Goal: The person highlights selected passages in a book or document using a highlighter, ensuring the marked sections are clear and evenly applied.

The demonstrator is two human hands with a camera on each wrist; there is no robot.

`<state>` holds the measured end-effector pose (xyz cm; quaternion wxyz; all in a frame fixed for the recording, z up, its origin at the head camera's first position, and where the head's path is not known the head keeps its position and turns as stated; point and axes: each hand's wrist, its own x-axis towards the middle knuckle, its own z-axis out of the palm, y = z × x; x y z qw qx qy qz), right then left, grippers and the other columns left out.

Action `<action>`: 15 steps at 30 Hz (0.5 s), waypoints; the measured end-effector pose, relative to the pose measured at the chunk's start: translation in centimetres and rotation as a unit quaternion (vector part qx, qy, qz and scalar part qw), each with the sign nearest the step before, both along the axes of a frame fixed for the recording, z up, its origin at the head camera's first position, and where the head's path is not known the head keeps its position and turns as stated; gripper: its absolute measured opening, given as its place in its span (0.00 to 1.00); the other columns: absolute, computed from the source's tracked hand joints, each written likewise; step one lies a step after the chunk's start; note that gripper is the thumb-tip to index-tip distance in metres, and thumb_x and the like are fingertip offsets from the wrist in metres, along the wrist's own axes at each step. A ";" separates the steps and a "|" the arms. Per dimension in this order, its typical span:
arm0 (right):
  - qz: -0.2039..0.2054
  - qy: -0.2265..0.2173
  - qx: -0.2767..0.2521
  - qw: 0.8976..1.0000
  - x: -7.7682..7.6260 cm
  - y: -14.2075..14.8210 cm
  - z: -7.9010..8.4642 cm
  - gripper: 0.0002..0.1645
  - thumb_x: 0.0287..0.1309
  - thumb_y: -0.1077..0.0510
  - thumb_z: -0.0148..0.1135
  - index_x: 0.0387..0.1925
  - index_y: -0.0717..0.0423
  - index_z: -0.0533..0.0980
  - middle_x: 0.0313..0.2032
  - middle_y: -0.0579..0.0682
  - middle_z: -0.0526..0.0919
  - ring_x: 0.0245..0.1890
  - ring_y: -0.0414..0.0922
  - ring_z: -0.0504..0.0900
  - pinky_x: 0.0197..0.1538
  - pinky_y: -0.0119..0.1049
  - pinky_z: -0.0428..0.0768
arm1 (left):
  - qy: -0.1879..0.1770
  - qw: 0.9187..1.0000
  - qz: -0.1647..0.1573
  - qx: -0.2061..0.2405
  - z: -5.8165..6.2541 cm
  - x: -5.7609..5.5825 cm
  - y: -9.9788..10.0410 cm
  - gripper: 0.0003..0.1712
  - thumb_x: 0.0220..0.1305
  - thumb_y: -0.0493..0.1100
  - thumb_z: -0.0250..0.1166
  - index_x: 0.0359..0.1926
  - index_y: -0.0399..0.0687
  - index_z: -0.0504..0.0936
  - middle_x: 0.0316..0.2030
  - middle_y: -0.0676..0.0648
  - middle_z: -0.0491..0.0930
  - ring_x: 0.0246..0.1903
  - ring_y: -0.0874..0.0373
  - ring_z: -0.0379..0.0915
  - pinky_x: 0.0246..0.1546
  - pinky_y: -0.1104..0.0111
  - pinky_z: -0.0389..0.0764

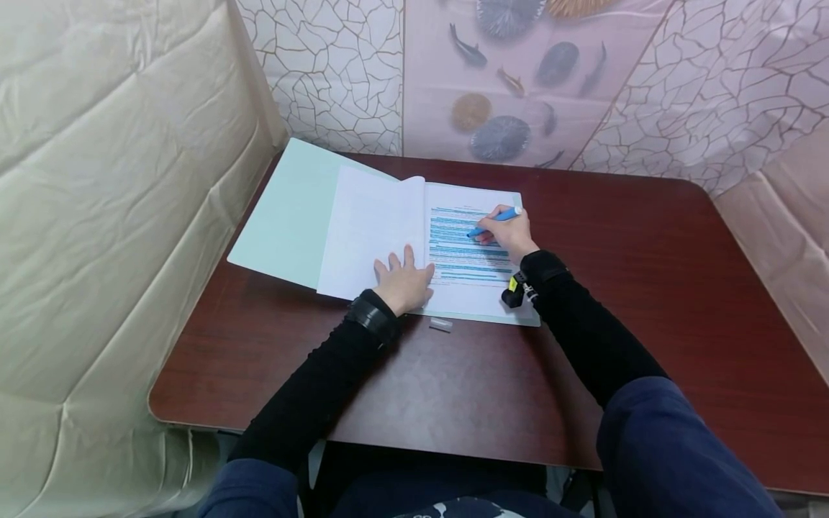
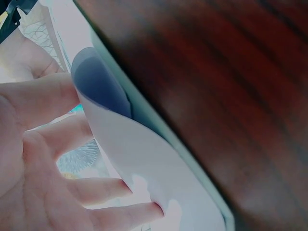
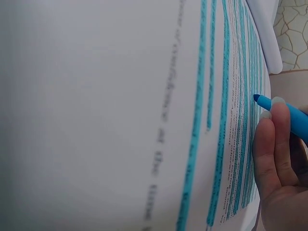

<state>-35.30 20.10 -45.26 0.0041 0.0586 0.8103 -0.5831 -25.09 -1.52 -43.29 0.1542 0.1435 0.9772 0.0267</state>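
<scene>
A pale green folder (image 1: 285,216) lies spread out on the table with white sheets in it. On the right side is a printed page (image 1: 476,298) whose text lines are largely marked over in blue. My right hand (image 1: 512,234) pinches a blue highlighter (image 1: 509,214), its tip at the printed lines; the right wrist view shows the highlighter (image 3: 294,115) with its dark blue tip close to the paper. With fingers spread, my left hand (image 1: 404,283) rests on the turned-over white sheet (image 1: 372,223) near the fold. That sheet (image 2: 139,144) curls up at the fold in the left wrist view.
A small clear cap-like piece (image 1: 441,325) lies on the table just below the folder. The dark red-brown table (image 1: 648,288) extends to the right. Padded cream sheeting (image 1: 116,216) stands along the left, and a patterned wall covering (image 1: 330,72) is behind the table.
</scene>
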 end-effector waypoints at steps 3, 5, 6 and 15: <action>-0.004 -0.006 0.005 1.000 0.1 0.1 0.1 0.10 0.49 0.58 0.64 0.24 0.57 0.71 0.29 0.58 0.85 0.26 0.49 0.84 0.37 0.37 0.80 | 0.001 1.000 0.000 0.000 -0.1 -0.1 0.0 0.31 0.64 0.56 0.49 0.67 0.63 0.55 0.69 0.35 0.39 0.65 0.34 0.40 0.58 0.39 0.45; -0.006 -0.009 0.009 1.000 0.2 0.1 0.1 0.10 0.49 0.57 0.64 0.25 0.57 0.71 0.29 0.57 0.85 0.26 0.48 0.84 0.39 0.37 0.80 | 0.002 1.000 0.000 -0.001 -0.1 -0.1 0.0 0.31 0.64 0.56 0.48 0.67 0.63 0.55 0.69 0.35 0.39 0.65 0.34 0.40 0.58 0.39 0.45; -0.006 -0.009 0.011 1.000 0.2 0.1 0.1 0.10 0.49 0.57 0.64 0.25 0.56 0.71 0.29 0.57 0.85 0.26 0.48 0.84 0.40 0.37 0.79 | 0.002 1.000 0.000 -0.001 -0.1 -0.1 0.0 0.31 0.64 0.56 0.49 0.67 0.63 0.55 0.69 0.35 0.39 0.65 0.34 0.40 0.58 0.39 0.45; 0.000 0.008 0.006 1.000 0.4 0.4 0.0 0.10 0.50 0.58 0.64 0.25 0.58 0.71 0.27 0.56 0.85 0.24 0.46 0.84 0.34 0.35 0.80 | -0.004 1.000 0.003 -0.001 0.0 0.0 0.1 0.31 0.64 0.56 0.49 0.68 0.63 0.54 0.69 0.36 0.38 0.65 0.34 0.39 0.58 0.39 0.45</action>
